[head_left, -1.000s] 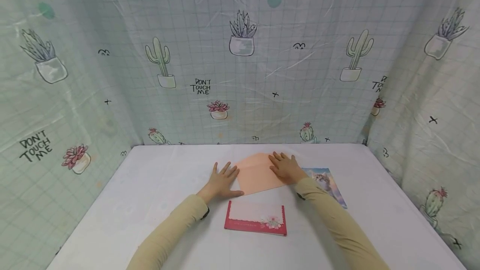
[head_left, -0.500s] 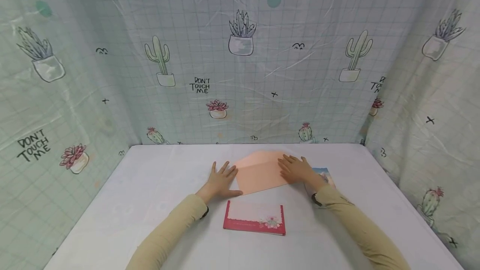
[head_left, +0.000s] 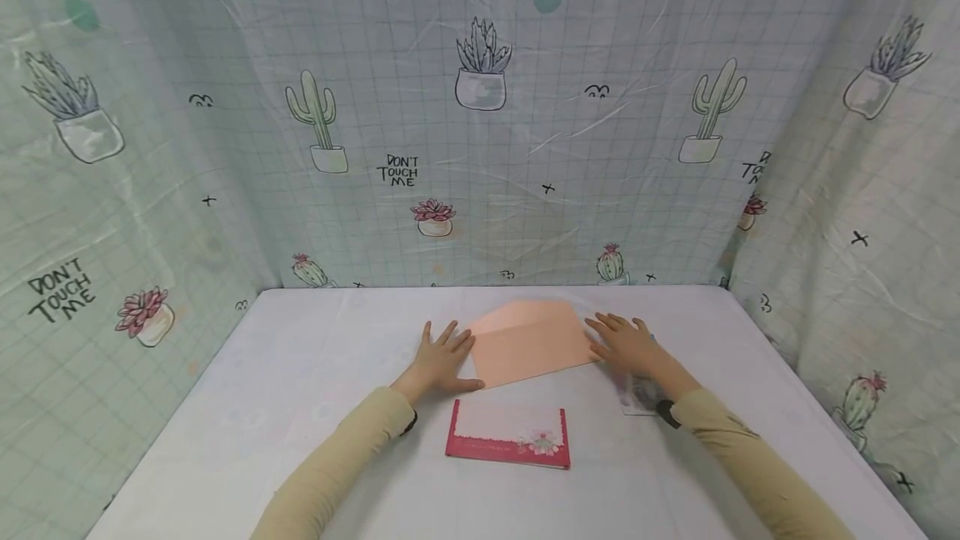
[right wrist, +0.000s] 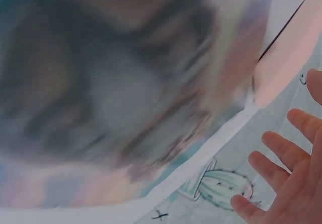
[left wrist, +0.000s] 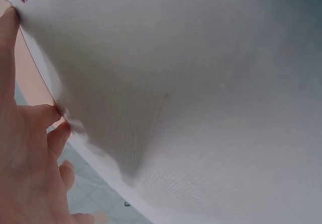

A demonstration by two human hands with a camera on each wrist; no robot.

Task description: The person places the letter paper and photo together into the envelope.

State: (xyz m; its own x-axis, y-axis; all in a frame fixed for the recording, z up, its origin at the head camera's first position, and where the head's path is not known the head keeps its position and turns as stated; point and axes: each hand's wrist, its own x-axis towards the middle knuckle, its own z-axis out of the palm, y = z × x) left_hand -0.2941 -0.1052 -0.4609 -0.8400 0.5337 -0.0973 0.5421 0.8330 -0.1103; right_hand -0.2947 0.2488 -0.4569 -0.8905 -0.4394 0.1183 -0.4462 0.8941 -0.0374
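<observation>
A plain peach-coloured envelope — its paler, tapered flap unfolded along a straight crease on the far side — lies slightly askew on a white table. At its left edge, the left hand touches it with splayed fingers; the right hand, fingers loosely extended and grip slack, is just beside its right edge.

cactus-print curtain behind and beside white table | red-edged floral card flat on it
</observation>
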